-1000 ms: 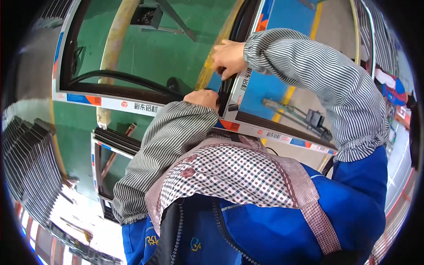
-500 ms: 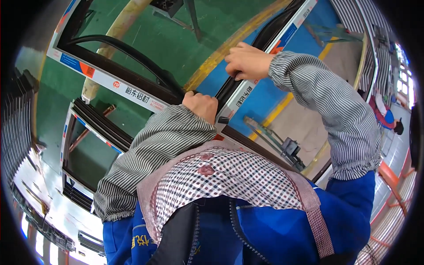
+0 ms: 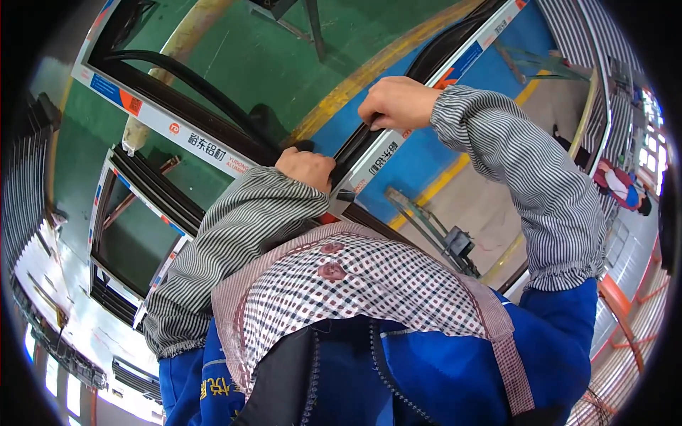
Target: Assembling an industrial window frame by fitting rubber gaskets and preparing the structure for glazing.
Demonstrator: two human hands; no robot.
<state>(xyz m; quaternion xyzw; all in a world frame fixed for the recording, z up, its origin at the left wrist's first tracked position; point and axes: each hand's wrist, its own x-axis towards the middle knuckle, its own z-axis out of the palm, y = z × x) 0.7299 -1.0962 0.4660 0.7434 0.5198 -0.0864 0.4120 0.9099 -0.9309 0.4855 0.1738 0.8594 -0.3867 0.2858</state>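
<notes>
In front of me lies a dark window frame point(image 3: 149, 113) whose outer sides are covered with white, blue and orange protective film. A black rubber sealing strip point(image 3: 202, 85) bows loosely over the frame's left rail and runs to its near corner. At that corner my left hand point(image 3: 307, 167) is closed, knuckles up, around the strip's end of the bow; its fingertips are hidden. Farther up the right rail, my right hand point(image 3: 399, 103) pinches down on the black strip in that rail's groove. Its thumb and fingertips are bent against the rail.
Smaller filmed frames point(image 3: 135, 192) stand at the left. A padded support bar point(image 3: 192, 35) passes beneath the frame. A metal stand point(image 3: 444, 238) is at the right, below the rail. Long profiles point(image 3: 28, 163) are stacked at far left. Another person point(image 3: 621, 186) is at far right.
My left hand has shifted slightly left and down at the corner. The right hand's fingers have curled down tighter onto the rail. The view has moved a little.
</notes>
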